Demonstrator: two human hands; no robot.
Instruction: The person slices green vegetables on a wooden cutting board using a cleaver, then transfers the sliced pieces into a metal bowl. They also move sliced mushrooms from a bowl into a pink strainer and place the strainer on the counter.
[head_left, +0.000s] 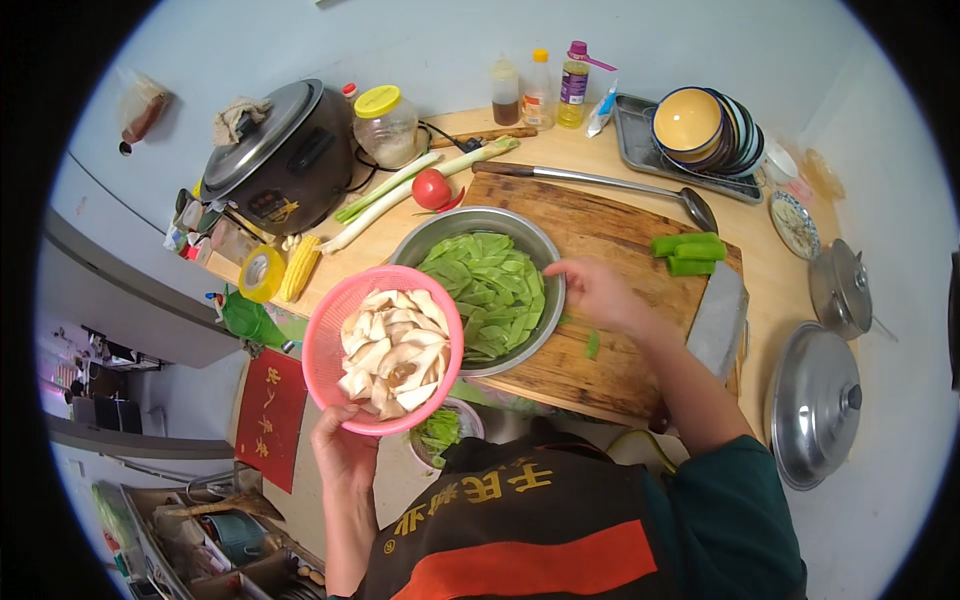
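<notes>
My left hand (346, 446) grips the lower rim of a pink plastic colander (321, 341), thumb over the edge. Sliced mushrooms (397, 349) fill much of it. The colander overlaps the left side of a metal basin (551, 229) that rests on a wooden cutting board (615, 360). Flat, slanted green vegetable slices (491, 292) lie in the basin. With its fingers at the basin's right rim, my right hand (600, 292) appears to hold that edge. Cut green vegetable chunks (688, 253) and a broad cleaver (716, 322) lie on the board's right side.
A ladle (600, 180) lies across the board's back edge. Behind are a tomato (432, 189), leeks (382, 199), a jar (385, 127) and a large dark cooker (281, 165). Stacked bowls (686, 124) stand back right; a domed metal lid (816, 405) is at right. Below sits a basket of greens (442, 431).
</notes>
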